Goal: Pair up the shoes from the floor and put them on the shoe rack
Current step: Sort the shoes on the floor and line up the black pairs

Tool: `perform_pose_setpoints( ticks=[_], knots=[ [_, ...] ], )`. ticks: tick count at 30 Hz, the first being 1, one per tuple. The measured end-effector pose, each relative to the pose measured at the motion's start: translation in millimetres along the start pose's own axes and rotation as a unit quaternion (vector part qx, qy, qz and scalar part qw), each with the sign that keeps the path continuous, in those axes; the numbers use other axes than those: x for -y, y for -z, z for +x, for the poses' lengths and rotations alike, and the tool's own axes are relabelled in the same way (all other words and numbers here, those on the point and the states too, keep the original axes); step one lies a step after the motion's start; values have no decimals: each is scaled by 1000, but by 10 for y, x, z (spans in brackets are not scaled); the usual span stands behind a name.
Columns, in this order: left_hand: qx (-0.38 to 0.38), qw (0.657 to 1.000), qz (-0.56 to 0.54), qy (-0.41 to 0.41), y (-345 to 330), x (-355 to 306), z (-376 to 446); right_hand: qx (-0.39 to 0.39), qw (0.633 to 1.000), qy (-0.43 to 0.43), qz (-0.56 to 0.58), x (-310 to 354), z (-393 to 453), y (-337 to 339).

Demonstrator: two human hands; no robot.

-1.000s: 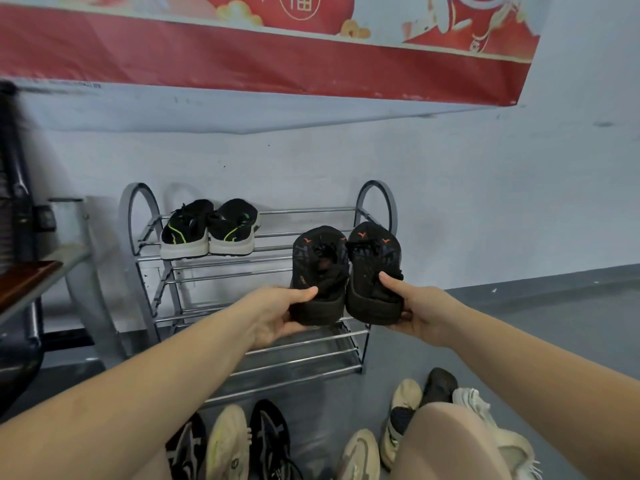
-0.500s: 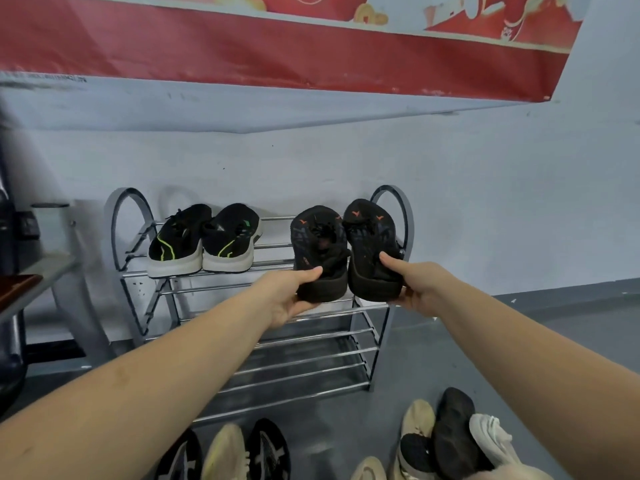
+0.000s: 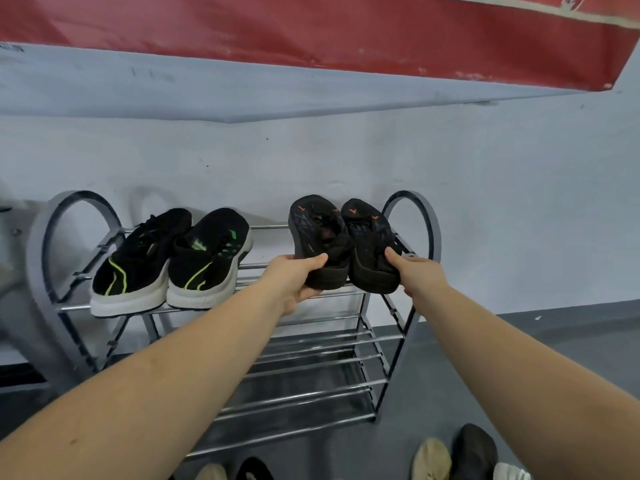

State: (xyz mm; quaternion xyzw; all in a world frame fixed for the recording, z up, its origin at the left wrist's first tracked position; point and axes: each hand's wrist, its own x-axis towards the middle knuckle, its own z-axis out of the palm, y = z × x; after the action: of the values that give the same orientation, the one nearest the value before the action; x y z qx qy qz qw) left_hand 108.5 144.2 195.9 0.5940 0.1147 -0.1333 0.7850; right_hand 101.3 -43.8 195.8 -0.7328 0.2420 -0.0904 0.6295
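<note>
On the top shelf of the shoe rack, 1 green-striped pair sits; left hand and right hand grip black-orange shoes, loose shoes wait lower right.

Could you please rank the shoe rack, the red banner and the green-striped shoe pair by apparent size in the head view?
1. red banner, though cropped by the frame
2. shoe rack
3. green-striped shoe pair

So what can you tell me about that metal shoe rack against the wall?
The shoe rack looks like grey metal: arched end frames joined by shiny horizontal rods forming tiers. It stands on the grey floor by a pale wall. A black pair with green stripes sits on the top tier's left; the lower tiers show only bare rods.
</note>
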Motion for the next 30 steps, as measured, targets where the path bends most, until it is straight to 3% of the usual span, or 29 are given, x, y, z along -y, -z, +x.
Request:
perform_pose_setpoints(
  ticks=[6, 12, 16, 19, 22, 28, 30],
  knots=[
    [-28, 983, 179, -28, -13, 43, 122, -4, 997, 46, -54, -119, 155, -41],
    [-48, 920, 389, -13, 59, -2, 94, 35, 986, 63, -151, -95, 49, -9],
    [-32, 884, 462, -67, 55, 31, -58, 98, 974, 75, -188, -71, -129, 57],
    [-10, 854, 507, -120, 71, 90, -185, 104, 959, 112, -239, -138, -266, 123],
    [-30, 757, 631, -166, 60, 158, -325, 73, 915, 177, -355, -200, -435, 237],
    [22, 536, 797, -278, -41, 331, -746, 59, 761, 280, -583, -386, -850, 562],
    [58, 493, 819, -289, -77, 434, -833, 67, 741, 285, -604, -488, -972, 669]
  ],
)
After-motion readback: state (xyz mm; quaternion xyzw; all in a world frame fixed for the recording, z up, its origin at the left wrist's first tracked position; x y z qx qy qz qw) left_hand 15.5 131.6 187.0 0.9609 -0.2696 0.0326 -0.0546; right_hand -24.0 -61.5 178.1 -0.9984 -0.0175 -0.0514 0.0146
